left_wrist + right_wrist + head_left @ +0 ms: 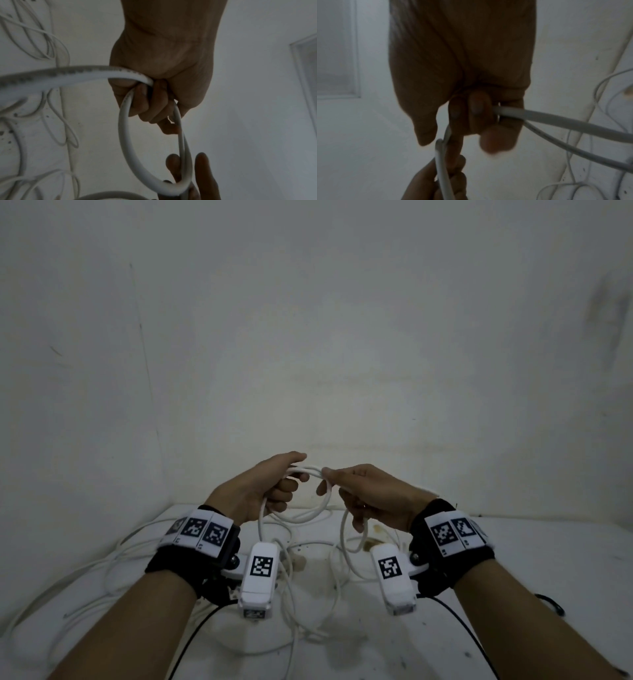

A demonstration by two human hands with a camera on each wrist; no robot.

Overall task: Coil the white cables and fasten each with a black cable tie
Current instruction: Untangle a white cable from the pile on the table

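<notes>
Both hands are raised above the white table and hold one white cable between them. My left hand has its fingers curled round a small coil of that cable, about two loops. My right hand pinches the same cable at the coil's right side, and the loose run passes through its curled fingers and hangs down to the table. No black cable tie shows in any view.
Several more white cables lie tangled on the table below and to the left of my hands. A thin black lead runs from the right wrist band across the table. White walls close the table at the back and left.
</notes>
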